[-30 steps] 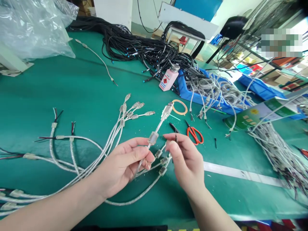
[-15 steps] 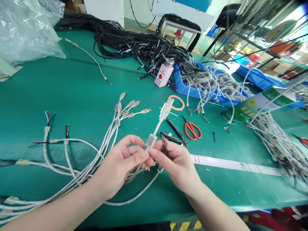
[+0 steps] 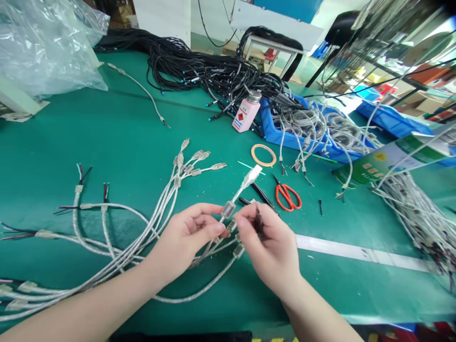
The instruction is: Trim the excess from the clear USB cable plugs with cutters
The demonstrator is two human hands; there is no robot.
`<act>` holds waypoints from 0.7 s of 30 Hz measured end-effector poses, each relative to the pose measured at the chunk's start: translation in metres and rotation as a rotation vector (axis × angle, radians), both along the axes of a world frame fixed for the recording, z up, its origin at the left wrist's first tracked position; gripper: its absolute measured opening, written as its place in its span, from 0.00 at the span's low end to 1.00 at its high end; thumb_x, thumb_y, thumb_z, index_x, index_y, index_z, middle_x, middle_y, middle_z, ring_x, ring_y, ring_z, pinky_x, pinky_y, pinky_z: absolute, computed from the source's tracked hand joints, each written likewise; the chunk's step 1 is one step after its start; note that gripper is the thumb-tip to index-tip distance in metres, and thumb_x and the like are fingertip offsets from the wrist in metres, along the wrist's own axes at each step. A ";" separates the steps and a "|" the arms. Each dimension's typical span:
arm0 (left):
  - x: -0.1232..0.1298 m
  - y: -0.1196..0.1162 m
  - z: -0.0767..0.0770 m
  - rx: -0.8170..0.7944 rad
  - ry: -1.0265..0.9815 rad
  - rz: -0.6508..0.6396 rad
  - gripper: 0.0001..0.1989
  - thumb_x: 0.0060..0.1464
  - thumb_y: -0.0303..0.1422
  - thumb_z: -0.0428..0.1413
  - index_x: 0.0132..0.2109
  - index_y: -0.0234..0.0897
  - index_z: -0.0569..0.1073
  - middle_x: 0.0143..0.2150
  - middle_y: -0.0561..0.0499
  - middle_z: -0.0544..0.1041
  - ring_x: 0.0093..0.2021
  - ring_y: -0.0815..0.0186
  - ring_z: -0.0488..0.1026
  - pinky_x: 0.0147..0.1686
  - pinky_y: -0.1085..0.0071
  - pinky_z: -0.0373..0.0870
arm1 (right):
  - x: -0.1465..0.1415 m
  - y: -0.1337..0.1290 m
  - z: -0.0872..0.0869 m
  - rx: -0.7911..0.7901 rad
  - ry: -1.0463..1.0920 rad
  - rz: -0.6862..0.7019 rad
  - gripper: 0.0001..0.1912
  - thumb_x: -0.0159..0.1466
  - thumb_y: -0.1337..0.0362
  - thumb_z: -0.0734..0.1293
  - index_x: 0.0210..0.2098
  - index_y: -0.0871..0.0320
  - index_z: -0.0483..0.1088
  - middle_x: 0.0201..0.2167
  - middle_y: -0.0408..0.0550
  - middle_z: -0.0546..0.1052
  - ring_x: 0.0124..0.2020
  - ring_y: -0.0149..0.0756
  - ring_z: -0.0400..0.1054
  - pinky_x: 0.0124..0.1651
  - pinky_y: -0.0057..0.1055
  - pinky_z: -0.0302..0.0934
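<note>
- Left hand [image 3: 195,237]: thumb and fingers closed on the held cable [image 3: 238,193], gripping it just below its cylindrical bead [image 3: 228,209]; the cable slants up and to the right, raised over the worktop [image 3: 107,133].
- Plug [image 3: 252,175]: upper end of the held cable, pale, pointing away from the person.
- Right hand [image 3: 272,244]: just beside the bead, fingers curled and gripping a small dark piece [image 3: 258,222], whose nature cannot be told.
- Beaded cables: others of the same kind pass behind and below the two hands, partly hidden by them.
- Cable bundle [image 3: 124,259]: silvery, lying to the left of the hands; plugs at the far end, bared coloured wires at the near ends.
- Black-handled tool [image 3: 262,194]: beyond the right hand, partly covered by it.
- Scissors [image 3: 284,188]: orange-red handles, to the right of the tool.
- Tan ring [image 3: 263,164]: flat on the worktop, beyond the plug.
- Pink bottle [image 3: 245,115]: metallic cap, standing beside the blue tray [image 3: 268,126], which holds coiled grey cables.
- Black cables [image 3: 185,61]: heaped along the far edge.
- Clear plastic bag [image 3: 50,47]: far left corner.
</note>
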State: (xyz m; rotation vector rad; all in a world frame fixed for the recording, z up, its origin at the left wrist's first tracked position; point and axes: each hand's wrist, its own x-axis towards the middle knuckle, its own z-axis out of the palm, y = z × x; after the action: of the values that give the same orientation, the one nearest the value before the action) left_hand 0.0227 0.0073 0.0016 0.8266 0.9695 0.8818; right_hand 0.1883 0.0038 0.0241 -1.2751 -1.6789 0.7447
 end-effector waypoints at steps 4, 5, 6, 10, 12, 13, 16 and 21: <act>0.000 0.003 0.001 0.268 0.411 -0.199 0.11 0.60 0.38 0.56 0.44 0.41 0.81 0.41 0.46 0.81 0.46 0.56 0.73 0.47 0.64 0.64 | 0.018 0.015 0.001 0.108 -0.061 -0.255 0.05 0.65 0.65 0.64 0.33 0.56 0.70 0.21 0.39 0.70 0.20 0.26 0.61 0.21 0.23 0.57; -0.002 0.005 0.002 0.353 0.480 -0.212 0.12 0.61 0.39 0.55 0.43 0.42 0.82 0.44 0.45 0.80 0.49 0.54 0.71 0.49 0.64 0.62 | 0.022 0.019 0.000 0.112 -0.077 -0.289 0.05 0.66 0.64 0.63 0.35 0.57 0.71 0.22 0.40 0.71 0.21 0.27 0.63 0.22 0.24 0.58; -0.004 0.009 0.003 0.428 0.538 -0.193 0.12 0.61 0.39 0.55 0.41 0.42 0.82 0.45 0.44 0.80 0.50 0.53 0.70 0.50 0.63 0.61 | 0.026 0.023 -0.001 0.105 -0.099 -0.304 0.06 0.66 0.63 0.63 0.36 0.57 0.71 0.23 0.41 0.73 0.22 0.29 0.65 0.24 0.25 0.60; -0.026 0.032 0.003 0.550 0.811 0.108 0.09 0.54 0.39 0.61 0.39 0.41 0.80 0.45 0.41 0.76 0.54 0.46 0.63 0.56 0.58 0.54 | 0.034 0.033 -0.010 0.050 -0.195 -0.234 0.09 0.67 0.62 0.62 0.42 0.59 0.71 0.34 0.50 0.78 0.32 0.36 0.72 0.33 0.31 0.66; -0.038 0.046 -0.001 0.508 0.920 0.227 0.13 0.45 0.37 0.66 0.39 0.39 0.78 0.41 0.41 0.74 0.55 0.41 0.61 0.56 0.55 0.52 | 0.034 0.034 -0.014 0.037 -0.236 -0.179 0.11 0.68 0.62 0.61 0.44 0.60 0.71 0.38 0.53 0.78 0.38 0.39 0.73 0.39 0.35 0.67; -0.044 0.052 -0.003 0.480 0.927 0.244 0.13 0.42 0.35 0.68 0.37 0.39 0.76 0.37 0.43 0.74 0.52 0.41 0.62 0.55 0.54 0.53 | 0.033 0.034 -0.016 0.036 -0.249 -0.154 0.11 0.69 0.62 0.60 0.44 0.60 0.71 0.39 0.53 0.78 0.39 0.39 0.73 0.40 0.35 0.67; -0.053 0.061 -0.007 0.390 0.903 0.257 0.12 0.41 0.33 0.67 0.32 0.41 0.73 0.27 0.49 0.71 0.41 0.47 0.68 0.48 0.56 0.58 | 0.031 0.032 -0.016 0.048 -0.254 -0.114 0.13 0.70 0.61 0.58 0.44 0.59 0.72 0.40 0.54 0.77 0.39 0.38 0.73 0.40 0.34 0.67; -0.046 0.051 0.003 0.285 0.710 0.192 0.12 0.47 0.39 0.63 0.37 0.39 0.75 0.31 0.50 0.77 0.35 0.57 0.72 0.40 0.62 0.65 | 0.027 0.027 -0.006 0.004 -0.169 -0.114 0.15 0.70 0.59 0.58 0.43 0.58 0.73 0.40 0.52 0.77 0.40 0.38 0.72 0.41 0.33 0.65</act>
State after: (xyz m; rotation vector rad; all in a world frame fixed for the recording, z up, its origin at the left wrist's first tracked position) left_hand -0.0228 0.0582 0.0045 1.3552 1.5824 0.9180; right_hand 0.2158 0.0306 0.0176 -1.4515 -1.7235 0.5784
